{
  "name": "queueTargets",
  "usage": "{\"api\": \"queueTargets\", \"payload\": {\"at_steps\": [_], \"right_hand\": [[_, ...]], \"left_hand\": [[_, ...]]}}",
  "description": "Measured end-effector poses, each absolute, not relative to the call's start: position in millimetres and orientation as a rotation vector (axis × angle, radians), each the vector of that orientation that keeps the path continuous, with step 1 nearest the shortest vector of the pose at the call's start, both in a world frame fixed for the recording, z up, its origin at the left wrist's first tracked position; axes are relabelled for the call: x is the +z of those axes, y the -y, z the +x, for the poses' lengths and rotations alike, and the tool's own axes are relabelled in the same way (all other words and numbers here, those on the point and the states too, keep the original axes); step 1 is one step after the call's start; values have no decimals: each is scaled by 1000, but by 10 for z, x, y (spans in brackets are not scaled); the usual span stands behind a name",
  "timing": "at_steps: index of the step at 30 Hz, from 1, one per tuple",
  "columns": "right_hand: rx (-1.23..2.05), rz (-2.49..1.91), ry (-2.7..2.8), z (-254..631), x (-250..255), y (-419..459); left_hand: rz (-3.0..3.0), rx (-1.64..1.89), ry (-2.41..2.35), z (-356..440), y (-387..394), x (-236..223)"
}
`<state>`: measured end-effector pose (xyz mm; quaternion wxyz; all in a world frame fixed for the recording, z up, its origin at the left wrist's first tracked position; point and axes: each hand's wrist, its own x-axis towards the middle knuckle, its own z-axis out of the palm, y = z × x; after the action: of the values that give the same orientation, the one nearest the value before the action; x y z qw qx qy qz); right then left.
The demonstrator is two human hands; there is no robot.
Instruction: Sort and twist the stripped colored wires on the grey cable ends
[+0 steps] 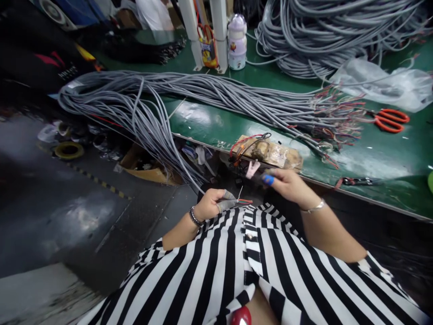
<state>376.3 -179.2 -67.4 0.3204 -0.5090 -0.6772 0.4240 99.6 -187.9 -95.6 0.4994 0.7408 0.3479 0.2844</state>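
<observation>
Low in front of my striped shirt, my left hand [214,203] pinches the end of a grey cable [191,180]. Its outer jacket is stripped there, and thin red and pale wires [244,201] stick out to the right. Grey tape wraps some of those fingertips. My right hand [287,183] is raised by the table edge, its fingers pressed together, with blue tape on one of them. What they hold, if anything, is blurred. Just left of its fingertips is a pink clip [252,169], below a taped brown block [270,151] with red and black leads.
A long bundle of grey cables [203,88] spans the green table [199,118] and hangs over its front edge. Orange-handled scissors [391,120], a dark hand tool [360,181], a plastic bag [382,83], a bottle [237,43] and a large cable coil [324,36] are there too.
</observation>
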Motion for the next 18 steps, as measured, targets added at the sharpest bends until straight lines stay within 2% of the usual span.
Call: {"api": "queueTargets", "payload": {"at_steps": [3,6,13,18], "right_hand": [[1571,-1227,1663,3524,-871,1977],[1784,-1125,1475,3320,-952,2042],[1747,-1175,960,3109,-1011,2086],[1600,-1290,616,3256,-1154,1949]], "left_hand": [[1867,645,-797,1058,1855,-984],[1903,557,-782,1113,1821,-1014],[1547,466,-713,1139,1784,-1003],[1301,508,-677,1043,1862,-931]]}}
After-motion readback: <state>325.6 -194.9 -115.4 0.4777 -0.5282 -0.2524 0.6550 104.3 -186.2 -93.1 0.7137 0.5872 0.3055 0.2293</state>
